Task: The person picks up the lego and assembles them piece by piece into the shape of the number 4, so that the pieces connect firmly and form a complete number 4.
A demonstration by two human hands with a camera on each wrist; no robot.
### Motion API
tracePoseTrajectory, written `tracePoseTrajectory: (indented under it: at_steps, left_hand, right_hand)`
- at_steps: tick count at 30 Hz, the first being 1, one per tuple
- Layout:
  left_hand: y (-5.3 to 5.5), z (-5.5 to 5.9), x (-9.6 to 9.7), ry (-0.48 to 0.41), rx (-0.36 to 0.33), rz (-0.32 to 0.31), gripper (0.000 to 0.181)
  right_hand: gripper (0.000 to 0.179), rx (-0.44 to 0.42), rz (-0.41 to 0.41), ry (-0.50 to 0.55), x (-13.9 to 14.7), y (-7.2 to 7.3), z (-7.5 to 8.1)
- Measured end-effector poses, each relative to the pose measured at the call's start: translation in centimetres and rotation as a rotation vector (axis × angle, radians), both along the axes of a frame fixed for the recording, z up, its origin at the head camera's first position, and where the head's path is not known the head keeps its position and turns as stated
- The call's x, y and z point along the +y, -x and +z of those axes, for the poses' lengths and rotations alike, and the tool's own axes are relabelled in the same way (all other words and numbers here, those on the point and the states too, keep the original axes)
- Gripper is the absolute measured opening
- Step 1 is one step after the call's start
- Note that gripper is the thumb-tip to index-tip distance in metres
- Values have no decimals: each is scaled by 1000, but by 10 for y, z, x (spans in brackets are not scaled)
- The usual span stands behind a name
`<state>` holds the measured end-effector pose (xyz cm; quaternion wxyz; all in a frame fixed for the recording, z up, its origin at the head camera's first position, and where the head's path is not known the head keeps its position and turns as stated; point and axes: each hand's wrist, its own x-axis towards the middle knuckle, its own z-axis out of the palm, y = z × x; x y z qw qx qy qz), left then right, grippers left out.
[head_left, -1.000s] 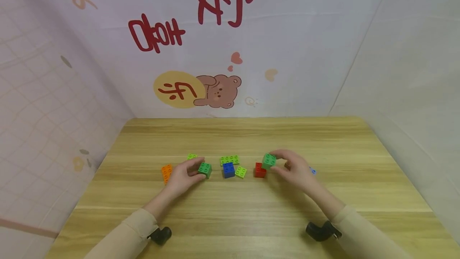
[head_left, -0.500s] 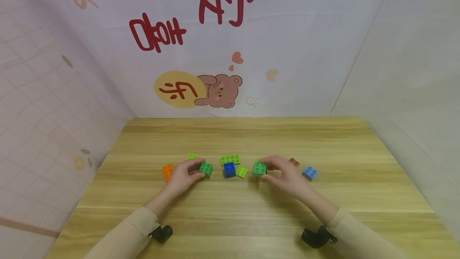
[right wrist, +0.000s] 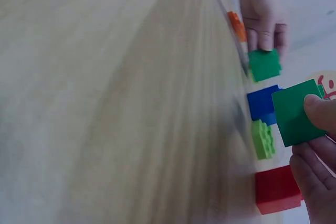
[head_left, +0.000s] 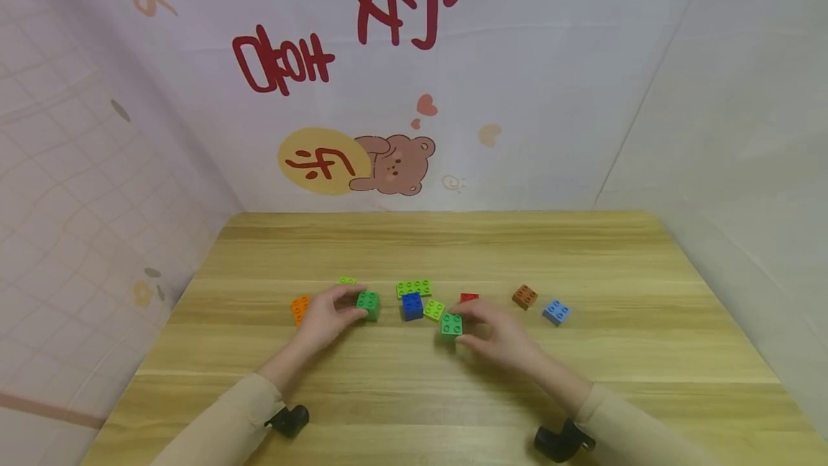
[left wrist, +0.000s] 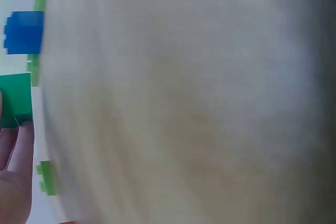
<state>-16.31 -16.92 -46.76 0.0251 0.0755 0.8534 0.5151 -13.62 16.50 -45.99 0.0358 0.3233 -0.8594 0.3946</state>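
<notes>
As one green brick (head_left: 368, 305) is pinched by the left hand (head_left: 325, 315) — nine o'clock from the blue brick (head_left: 412, 306) — another green brick (head_left: 451, 326) is gripped by the right hand (head_left: 497, 333), at four o'clock.

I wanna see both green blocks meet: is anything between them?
Yes: from above, the dark blue block and small lime block sit between the green block in the left hand and the other green block in the right hand.
</notes>
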Motion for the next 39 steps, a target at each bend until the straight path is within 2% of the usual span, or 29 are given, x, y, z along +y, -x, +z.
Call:
tracePoseTrajectory:
  at_steps: [3,8,12,17,23,26,32,35,39]
  left_hand:
    - [-1,8,1,-32,-29,22,41]
    - [-1,16,3,-107,-54,7,42]
    - [-4,17,7,-119,-34,-18,41]
    - [-9,18,16,-136,-6,-80,39]
    - [-16,20,29,-205,2,-150,40]
    - [-18,23,36,-238,7,-153,41]
    - [-22,25,50,-251,14,-155,39]
    - [-24,25,58,-256,17,-179,37]
    - [-25,25,69,-259,23,-210,37]
  right_hand:
    - [44,-25,6,-15,-3,-3,-3]
    - [46,-80,-9,-38,-8,-6,-8]
    - [45,-101,-38,-55,-11,-7,-14]
    - [43,-116,-57,-59,-13,-6,-20]
    - [43,-141,-58,-36,-13,-5,-24]
    - [42,-158,-54,-11,-12,-4,-25]
    - [42,-212,-77,27,-13,-3,-28]
    - [41,-252,-106,44,-13,-2,-29]
    - [39,-247,-116,49,-13,-2,-29]
